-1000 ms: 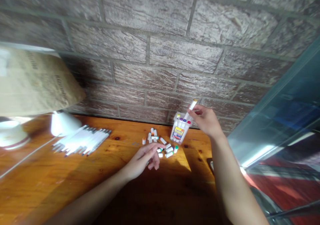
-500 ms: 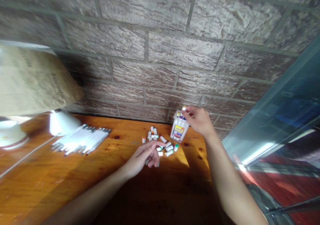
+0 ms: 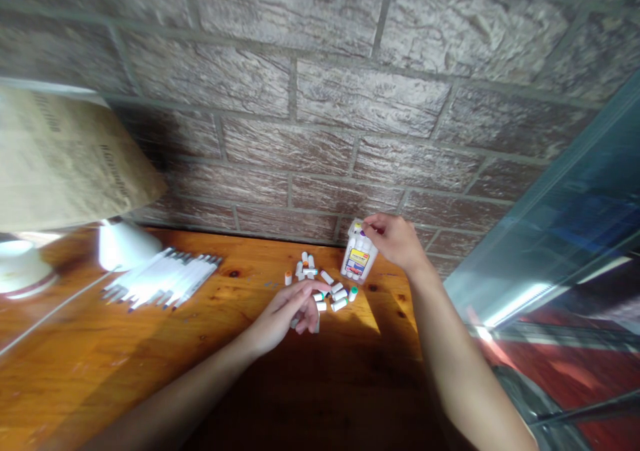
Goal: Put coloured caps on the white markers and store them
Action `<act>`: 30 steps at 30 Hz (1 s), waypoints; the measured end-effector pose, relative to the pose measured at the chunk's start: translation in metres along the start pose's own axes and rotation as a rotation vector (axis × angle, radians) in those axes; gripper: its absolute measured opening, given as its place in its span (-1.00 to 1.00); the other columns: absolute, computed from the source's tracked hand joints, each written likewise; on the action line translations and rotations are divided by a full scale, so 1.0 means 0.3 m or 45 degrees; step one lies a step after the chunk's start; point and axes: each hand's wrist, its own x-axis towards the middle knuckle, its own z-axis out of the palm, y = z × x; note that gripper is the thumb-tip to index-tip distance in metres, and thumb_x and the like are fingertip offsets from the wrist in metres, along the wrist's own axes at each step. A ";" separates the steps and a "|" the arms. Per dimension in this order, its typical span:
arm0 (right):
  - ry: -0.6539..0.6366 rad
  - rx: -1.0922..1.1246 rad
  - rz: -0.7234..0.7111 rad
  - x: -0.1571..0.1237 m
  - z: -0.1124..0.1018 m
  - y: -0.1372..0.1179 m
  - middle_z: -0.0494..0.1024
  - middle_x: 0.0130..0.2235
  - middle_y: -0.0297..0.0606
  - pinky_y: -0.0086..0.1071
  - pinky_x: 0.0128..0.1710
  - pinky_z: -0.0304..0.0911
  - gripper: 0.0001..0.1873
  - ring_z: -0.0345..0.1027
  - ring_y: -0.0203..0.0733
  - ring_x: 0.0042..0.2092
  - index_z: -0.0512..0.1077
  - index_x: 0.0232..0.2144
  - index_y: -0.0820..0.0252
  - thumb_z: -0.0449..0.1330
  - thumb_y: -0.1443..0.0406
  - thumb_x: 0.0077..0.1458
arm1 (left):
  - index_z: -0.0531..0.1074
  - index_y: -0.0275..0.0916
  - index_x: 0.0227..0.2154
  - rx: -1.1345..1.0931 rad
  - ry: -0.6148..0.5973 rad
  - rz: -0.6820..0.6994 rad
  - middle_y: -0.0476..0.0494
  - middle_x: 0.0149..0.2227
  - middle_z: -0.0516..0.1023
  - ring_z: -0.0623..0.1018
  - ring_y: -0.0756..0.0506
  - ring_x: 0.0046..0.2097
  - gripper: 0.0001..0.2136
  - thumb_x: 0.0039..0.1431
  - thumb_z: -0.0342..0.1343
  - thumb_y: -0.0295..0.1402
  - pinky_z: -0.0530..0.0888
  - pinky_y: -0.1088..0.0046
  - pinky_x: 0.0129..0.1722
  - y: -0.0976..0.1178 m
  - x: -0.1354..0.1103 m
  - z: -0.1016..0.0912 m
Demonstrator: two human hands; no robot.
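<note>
A clear plastic marker case with a yellow label stands upright by the wall, holding several white markers with coloured ends. At its top, my right hand has its fingers closed on a marker that they now mostly hide. Yellow and purple ends show beside the fingertips. Over the near side of a scatter of short white marker caps is my left hand, its index finger stretched out and the other fingers loosely bent. Pale pieces show just below those fingers; whether they touch is unclear.
To the left, several white markers lie side by side on the wooden table. A lamp with a printed shade and a white base stands behind them, its cord crossing the table. A brick wall closes the back; a glass panel is right.
My right hand has pushed the marker down into the case; its tan end, visible above the fingers before, is now hidden. My left hand has stayed nearly still.
</note>
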 end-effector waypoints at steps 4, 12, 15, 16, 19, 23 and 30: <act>-0.023 0.019 -0.024 0.001 -0.001 -0.001 0.72 -0.31 -0.31 -0.40 -0.24 0.33 -0.81 0.60 -0.16 -0.27 0.63 -0.30 0.11 0.19 0.31 0.15 | 0.46 -0.37 -0.02 0.011 0.006 -0.004 -0.01 -0.62 0.44 0.28 0.04 -0.60 -0.43 0.28 -0.01 0.10 0.18 0.49 -0.58 0.001 0.000 0.000; -0.043 -0.061 -0.008 0.003 -0.009 0.007 0.72 -0.31 -0.27 -0.38 -0.25 0.30 -0.73 0.59 -0.13 -0.27 0.66 -0.29 0.11 0.13 0.31 0.20 | 0.45 -0.41 0.03 0.042 0.003 -0.016 -0.03 -0.61 0.46 0.28 0.03 -0.59 -0.39 0.28 -0.02 0.11 0.18 0.49 -0.57 0.006 0.001 0.000; -0.037 -0.063 -0.014 0.004 -0.011 0.014 0.72 -0.30 -0.27 -0.37 -0.25 0.30 -0.72 0.59 -0.12 -0.27 0.67 -0.27 0.11 0.12 0.31 0.21 | 0.44 -0.42 0.02 0.043 0.006 -0.017 -0.02 -0.61 0.45 0.28 0.03 -0.59 -0.39 0.28 -0.02 0.11 0.18 0.49 -0.57 0.007 0.000 0.000; -0.035 -0.066 -0.014 0.004 -0.012 0.016 0.72 -0.29 -0.27 -0.37 -0.24 0.31 -0.71 0.59 -0.12 -0.27 0.67 -0.26 0.12 0.12 0.31 0.21 | 0.44 -0.42 0.02 0.043 0.006 -0.015 -0.02 -0.61 0.45 0.28 0.03 -0.59 -0.39 0.28 -0.02 0.11 0.18 0.49 -0.57 0.007 0.000 0.000; -0.025 -0.065 -0.012 0.005 -0.016 0.016 0.72 -0.28 -0.26 -0.37 -0.22 0.32 -0.71 0.59 -0.11 -0.25 0.67 -0.24 0.12 0.12 0.32 0.20 | 0.44 -0.42 0.01 0.045 0.005 -0.016 -0.03 -0.61 0.45 0.28 0.03 -0.59 -0.38 0.27 -0.02 0.12 0.18 0.48 -0.57 0.008 -0.001 0.002; -0.032 -0.054 0.007 0.006 -0.022 0.013 0.73 -0.27 -0.26 -0.37 -0.20 0.34 -0.72 0.60 -0.11 -0.25 0.67 -0.24 0.12 0.14 0.32 0.19 | 0.44 -0.41 -0.01 0.065 -0.002 -0.015 -0.02 -0.61 0.45 0.28 0.04 -0.59 -0.37 0.25 -0.02 0.15 0.19 0.49 -0.57 0.010 0.000 0.005; -0.043 -0.012 0.027 0.007 -0.022 0.024 0.73 -0.24 -0.24 -0.40 -0.20 0.34 -0.72 0.59 -0.14 -0.24 0.66 -0.19 0.17 0.14 0.34 0.20 | 0.43 -0.38 -0.01 0.225 -0.016 0.006 0.00 -0.59 0.44 0.27 0.04 -0.58 -0.42 0.31 -0.08 0.11 0.21 0.49 -0.55 -0.007 -0.001 -0.002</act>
